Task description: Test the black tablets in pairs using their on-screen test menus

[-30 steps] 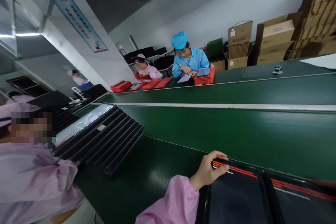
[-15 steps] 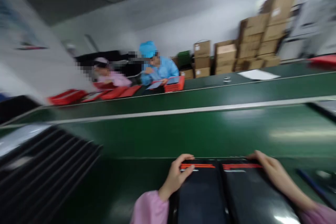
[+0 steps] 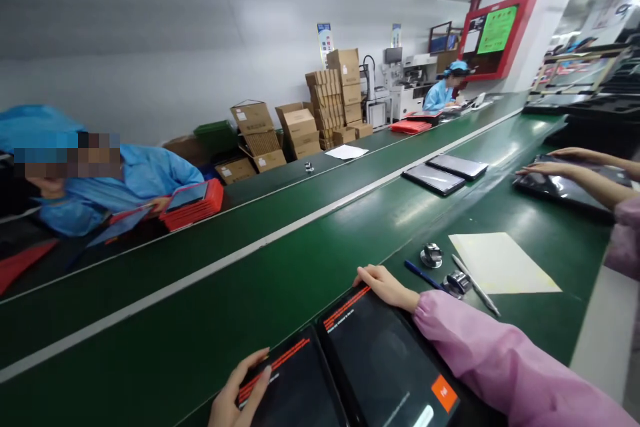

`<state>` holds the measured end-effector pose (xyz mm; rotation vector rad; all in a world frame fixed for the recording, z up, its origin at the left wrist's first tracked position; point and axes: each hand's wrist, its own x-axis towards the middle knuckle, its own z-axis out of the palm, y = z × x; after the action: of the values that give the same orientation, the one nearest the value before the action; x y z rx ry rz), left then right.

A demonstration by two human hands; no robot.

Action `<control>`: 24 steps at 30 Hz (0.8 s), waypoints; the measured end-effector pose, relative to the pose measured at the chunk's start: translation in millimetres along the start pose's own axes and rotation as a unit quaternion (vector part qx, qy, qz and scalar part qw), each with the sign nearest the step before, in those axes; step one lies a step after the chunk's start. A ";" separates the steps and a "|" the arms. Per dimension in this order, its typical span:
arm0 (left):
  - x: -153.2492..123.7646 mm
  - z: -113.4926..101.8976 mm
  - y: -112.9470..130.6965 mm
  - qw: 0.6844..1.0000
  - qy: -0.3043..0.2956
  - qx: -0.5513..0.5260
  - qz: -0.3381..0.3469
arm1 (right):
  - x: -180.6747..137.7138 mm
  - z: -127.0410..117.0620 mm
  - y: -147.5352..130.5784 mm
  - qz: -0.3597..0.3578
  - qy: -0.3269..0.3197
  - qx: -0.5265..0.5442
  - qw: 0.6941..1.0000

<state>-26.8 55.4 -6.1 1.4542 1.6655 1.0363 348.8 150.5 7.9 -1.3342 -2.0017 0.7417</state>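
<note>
Two dark tablets lie side by side on the green conveyor bench in front of me, each with red text lines on its screen. My left hand [image 3: 239,390] rests on the top corner of the left tablet [image 3: 295,387], thumb on the screen, fingers curled round the edge. My right hand [image 3: 383,283] grips the far corner of the right tablet [image 3: 387,360], whose screen also shows an orange button. A pink sleeve covers my right arm.
A blue pen [image 3: 423,275], a silver pen, two small metal pieces [image 3: 431,254] and a white sheet [image 3: 500,263] lie to my right. Two more tablets [image 3: 445,172] sit farther along the belt. A co-worker's hands [image 3: 550,167] touch another tablet. Workers in blue, red trays [image 3: 193,203] and cardboard boxes [image 3: 300,123] line the far side.
The view has swung right, from the left end of the line to its right end. Both hands stay on the top corners of the two tablets.
</note>
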 end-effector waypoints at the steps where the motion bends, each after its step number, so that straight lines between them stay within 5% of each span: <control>1: 0.5 1.6 3.6 1.000 0.005 -0.005 -0.001 | 1.3 -2.9 -2.6 -0.006 0.007 -0.002 1.000; 5: -19.4 5.9 18.5 0.994 0.098 -0.054 0.000 | -11.5 -21.0 -19.3 -0.050 0.038 -0.010 0.998; 8: -69.0 5.3 18.0 0.983 0.148 -0.094 -0.056 | -48.7 -37.5 -36.3 -0.097 0.036 -0.003 0.995; 15: -202.8 15.1 11.9 0.973 0.062 -0.136 -0.174 | -131.8 -65.1 -74.5 -0.256 -0.016 -0.057 0.965; 24: -199.2 1.3 18.2 0.955 0.094 -0.204 -0.194 | -155.2 -53.0 -101.4 -0.288 -0.092 -0.074 0.950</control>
<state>10.1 -140.6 8.3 0.7459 1.6524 1.2260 375.5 -22.5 88.9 -0.6984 -2.4669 0.4533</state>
